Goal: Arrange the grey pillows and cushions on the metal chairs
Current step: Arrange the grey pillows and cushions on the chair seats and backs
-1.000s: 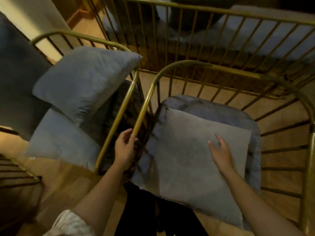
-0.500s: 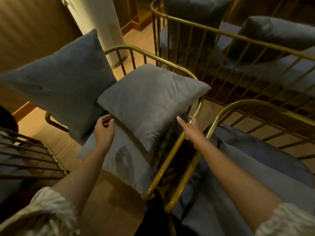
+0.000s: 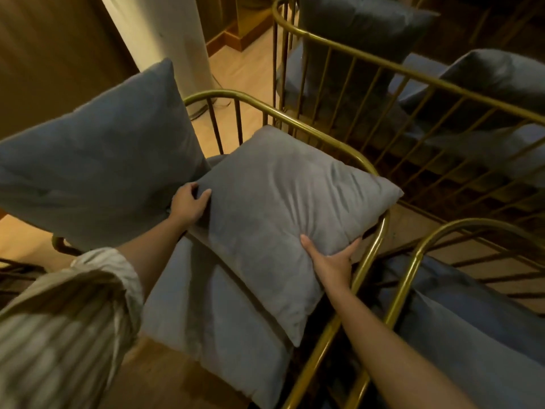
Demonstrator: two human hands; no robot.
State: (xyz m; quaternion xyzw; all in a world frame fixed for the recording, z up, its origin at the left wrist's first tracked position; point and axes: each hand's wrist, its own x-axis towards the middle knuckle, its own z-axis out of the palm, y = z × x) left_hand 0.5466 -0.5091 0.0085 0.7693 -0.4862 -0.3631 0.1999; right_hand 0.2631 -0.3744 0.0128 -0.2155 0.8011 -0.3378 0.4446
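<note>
A light grey pillow lies tilted on the gold metal chair in front of me. My left hand grips its left corner. My right hand holds its near right edge, fingers wrapped under it. Beneath the pillow lies a blue-grey seat cushion. A darker blue-grey pillow leans upright against the chair's left side, touching my left hand's back.
A second gold chair with a blue cushion stands close on the right. Behind, a gold-railed bench carries dark pillows. A pale column rises at the back, on a wooden floor.
My view and both hands left the right chair for the left one. Both hands, open near the light grey pillow half a second ago, have closed on its edges.
</note>
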